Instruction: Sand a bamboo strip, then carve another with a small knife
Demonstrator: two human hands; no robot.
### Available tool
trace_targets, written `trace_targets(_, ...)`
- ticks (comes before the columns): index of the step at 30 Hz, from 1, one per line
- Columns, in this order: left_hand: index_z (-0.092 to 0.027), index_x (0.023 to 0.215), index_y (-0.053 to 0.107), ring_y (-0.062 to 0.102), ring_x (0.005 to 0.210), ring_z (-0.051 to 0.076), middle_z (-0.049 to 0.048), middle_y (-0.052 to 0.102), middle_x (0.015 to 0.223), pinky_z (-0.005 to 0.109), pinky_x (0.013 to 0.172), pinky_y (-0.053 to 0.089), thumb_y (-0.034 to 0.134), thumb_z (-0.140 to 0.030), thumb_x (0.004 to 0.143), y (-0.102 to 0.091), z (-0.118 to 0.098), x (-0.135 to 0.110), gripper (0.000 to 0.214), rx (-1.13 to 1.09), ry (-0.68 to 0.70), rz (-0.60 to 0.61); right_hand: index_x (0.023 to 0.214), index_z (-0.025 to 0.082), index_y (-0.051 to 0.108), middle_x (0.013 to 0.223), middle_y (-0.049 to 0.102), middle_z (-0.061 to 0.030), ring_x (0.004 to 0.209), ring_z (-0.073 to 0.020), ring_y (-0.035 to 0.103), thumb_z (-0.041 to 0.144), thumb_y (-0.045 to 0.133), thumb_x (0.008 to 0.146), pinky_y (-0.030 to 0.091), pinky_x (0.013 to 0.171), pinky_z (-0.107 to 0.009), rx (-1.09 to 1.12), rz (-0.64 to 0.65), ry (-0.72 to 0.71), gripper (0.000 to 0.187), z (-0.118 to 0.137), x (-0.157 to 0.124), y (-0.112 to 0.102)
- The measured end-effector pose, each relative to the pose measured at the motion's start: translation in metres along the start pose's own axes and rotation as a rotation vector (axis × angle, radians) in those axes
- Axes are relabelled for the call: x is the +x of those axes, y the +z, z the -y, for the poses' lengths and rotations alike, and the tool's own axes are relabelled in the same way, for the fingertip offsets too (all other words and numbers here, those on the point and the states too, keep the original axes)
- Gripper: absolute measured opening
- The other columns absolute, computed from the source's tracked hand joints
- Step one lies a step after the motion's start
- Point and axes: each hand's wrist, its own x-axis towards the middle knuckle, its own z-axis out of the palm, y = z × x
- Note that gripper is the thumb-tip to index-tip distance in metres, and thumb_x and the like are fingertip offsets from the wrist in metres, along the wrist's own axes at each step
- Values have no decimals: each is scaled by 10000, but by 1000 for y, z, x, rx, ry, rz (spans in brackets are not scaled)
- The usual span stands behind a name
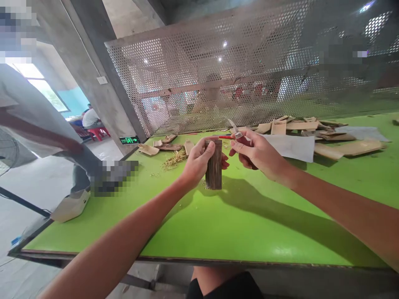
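1. Fingers [225, 160] of the left hand [197, 161] wrap closed around a bamboo tube [213, 168], with the thumb across its top end. Fingers [240, 161] of the right hand [257, 154] curl closed on a folding knife [243, 139].
2. At far left, a person [37, 118] stands beside the table in a pale garment with a dark red band; that person's hand is blurred. A fan [8, 151] sits behind, partly in view.
3. Farther back, past a concrete pillar [107, 99], a seated person [90, 118] is near a red stool [98, 132]. A green exit sign [129, 140] glows low on the pillar.
4. On the green table [93, 224], bamboo strips [165, 145] and a small heap of shavings [175, 160] lie left of the left hand.
5. The tube stands upright at mid-table, held by the left hand. Its dark base is at or just above the tabletop; I cannot tell if they touch.
6. The knife is in the right hand, just right of the tube's top, with its blade [232, 125] tilted up and left, apart from the tube. A thin red stick [225, 137] shows between them.
7. At right, a paper sheet [291, 147] lies by a scatter of bamboo pieces [296, 128], beneath a perforated metal screen [199, 70].
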Motion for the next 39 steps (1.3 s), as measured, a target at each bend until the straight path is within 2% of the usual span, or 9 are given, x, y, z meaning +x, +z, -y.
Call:
trace_targets(4, -156, 1064, 517, 730, 741, 222, 82, 718, 799, 450, 810, 587, 485, -349, 976, -4, -5, 5, 215, -122, -71, -86, 978, 240, 480, 802, 636, 0, 448, -78, 441, 427, 620, 883, 306, 379, -225, -11, -14, -70, 253, -3, 2, -3)
trace_targets(8, -145, 1018, 548, 731, 846, 236, 107, 731, 860, 445, 893, 550, 482, -311, 979, -11, -7, 9, 183, -159, -102, -101, 998, 229, 515, 782, 631, -4, 506, -93, 485, 449, 574, 911, 362, 448, -237, -160, 53, -222, 244, -11, 4, -8)
trace_targets(13, -144, 1012, 614, 703, 899, 209, 86, 709, 893, 326, 815, 542, 532, -302, 952, -19, -7, 12, 188, -119, -61, -60, 1072, 209, 565, 789, 659, -22, 592, -129, 535, 456, 518, 937, 403, 576, -274, -434, 78, -349, 285, -21, 6, -13)
trace_targets(20, -176, 956, 687, 578, 716, 115, 16, 618, 795, 209, 667, 460, 605, -306, 899, -22, -7, 11, 163, -72, -61, -6, 1056, 190, 592, 738, 641, -15, 607, -140, 506, 357, 521, 926, 345, 608, -266, -738, 109, -547, 224, -29, 11, -19)
trace_targets(24, -184, 975, 704, 598, 777, 126, 34, 654, 872, 219, 703, 472, 618, -328, 891, -27, -3, 13, 188, -39, -74, -7, 1071, 185, 599, 791, 659, -36, 631, -147, 526, 347, 512, 935, 357, 624, -262, -812, 125, -630, 229, -34, 15, -21)
trace_targets(28, -174, 1047, 719, 642, 873, 154, 69, 708, 978, 264, 770, 504, 667, -396, 852, -38, -2, 17, 300, 122, -51, -48, 1066, 176, 613, 860, 684, -64, 684, -162, 568, 329, 513, 937, 382, 658, -267, -853, 113, -675, 223, -37, 16, -21)
trace_targets(33, -149, 1048, 750, 668, 801, 156, 92, 744, 926, 259, 718, 518, 682, -485, 819, -46, -5, 19, 413, 272, 7, -86, 1088, 167, 626, 863, 698, -71, 718, -180, 603, 336, 509, 940, 410, 685, -283, -857, 128, -664, 254, -38, 16, -20)
trace_targets(39, -129, 894, 779, 686, 715, 172, 98, 749, 815, 290, 671, 556, 711, -508, 785, -39, -14, 16, 401, 302, 4, -111, 1059, 160, 662, 928, 715, -102, 782, -205, 622, 376, 485, 956, 429, 721, -308, -921, 131, -692, 298, -38, 15, -19)
